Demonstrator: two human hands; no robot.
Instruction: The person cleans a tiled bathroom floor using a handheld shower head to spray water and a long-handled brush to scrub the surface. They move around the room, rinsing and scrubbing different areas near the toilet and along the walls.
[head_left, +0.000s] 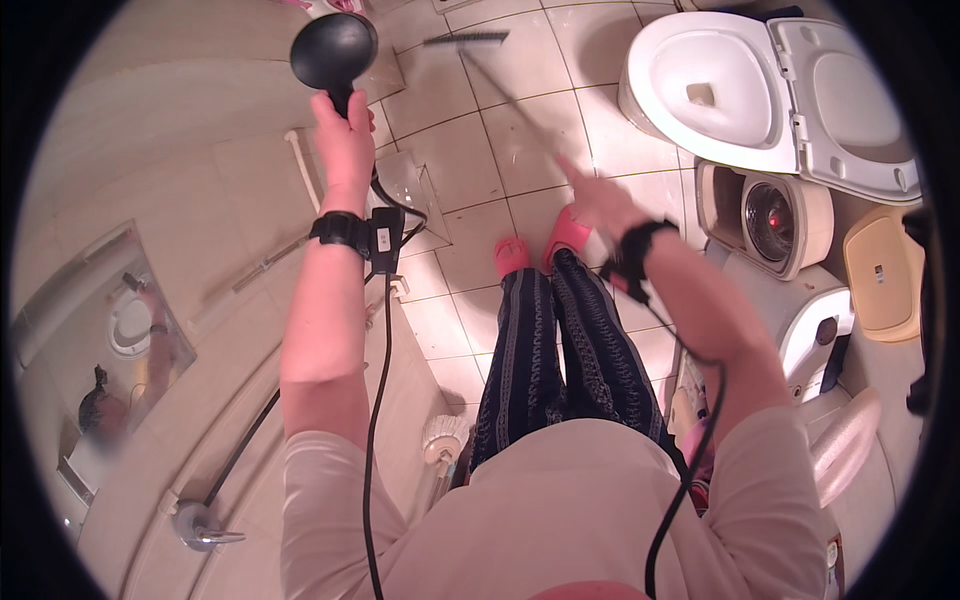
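My left hand (345, 142) grips the handle of a black shower head (334, 51), raised over the left side of the bathroom; a dark hose hangs from it. With its forefinger stretched along the handle, my right hand (600, 202) holds a long-handled floor brush (510, 94). The brush's bristled head (466, 39) lies over the tiled floor at the top, slightly blurred. Both wrists wear black straps with small boxes and cables. Pink slippers (512, 255) are on my feet below the brush handle.
A toilet (712, 82) with raised lid is at upper right. Beside it stand an open beige bin (814, 221) and its loose lid (885, 274). A mop or round brush (444, 439) stands near my legs. A mirror (124, 330) and a metal tap (199, 525) are on the left.
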